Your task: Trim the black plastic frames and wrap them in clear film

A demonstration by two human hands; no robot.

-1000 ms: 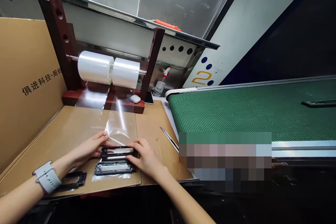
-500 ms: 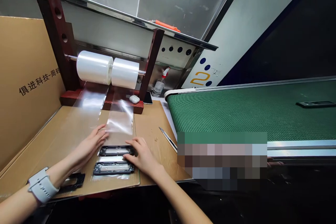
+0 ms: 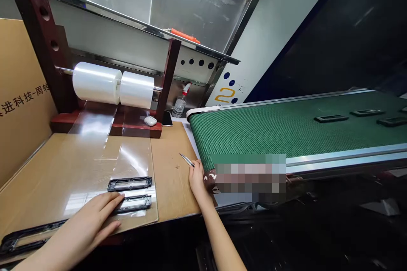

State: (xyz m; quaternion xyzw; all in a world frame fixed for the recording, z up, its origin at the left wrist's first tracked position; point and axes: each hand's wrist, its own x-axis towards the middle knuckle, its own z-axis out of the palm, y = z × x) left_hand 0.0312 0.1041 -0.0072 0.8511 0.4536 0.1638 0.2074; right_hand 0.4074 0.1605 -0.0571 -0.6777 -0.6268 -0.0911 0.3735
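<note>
Two narrow black plastic frames lie on clear film (image 3: 129,159) over a glass-like sheet, the upper frame (image 3: 129,183) and the lower frame (image 3: 135,203). My left hand (image 3: 95,216) rests with fingers stretched out, its fingertips on the left end of the lower frame. Another black frame (image 3: 23,237) sits partly under my left forearm. Away to the right, my right hand (image 3: 197,180) closes around the rear end of a slim pointed metal tool (image 3: 187,159) at the cardboard's right edge. Whether the tool is a knife or tweezers I cannot make out.
Two film rolls (image 3: 97,82) hang on a dark red stand (image 3: 136,130). A white case (image 3: 150,121), a phone (image 3: 167,119) and a spray bottle (image 3: 179,105) are beside it. A green conveyor belt (image 3: 248,135) carries several black frames. A cardboard box (image 3: 19,106) stands at left.
My right hand has left the frames and moved right to the pointed tool, now gripping it. My left hand has come down onto the lower frame. The view has turned right.
</note>
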